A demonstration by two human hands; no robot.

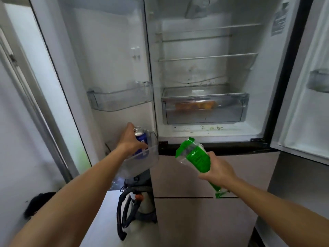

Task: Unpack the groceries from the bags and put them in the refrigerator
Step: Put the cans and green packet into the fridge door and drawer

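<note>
The crisper drawer (204, 114) of the open refrigerator (201, 72) holds blurred orange items (195, 105). Below-left of the drawer, the left hand (130, 141) has its fingers curled round a blue can (141, 139) inside the lowest door bin (147, 157). Just below the drawer, the right hand (216, 169) has its fingers clasping a green packet (197, 158). Well below the drawer, a vacuum cleaner (137, 204) stands on the floor (106, 220).

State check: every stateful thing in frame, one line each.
left fridge door: open
right fridge door: open
crisper drawer: closed, orange food inside
blue can: inside lower door bin, gripped by left hand
green packet: held in air by right hand
</note>
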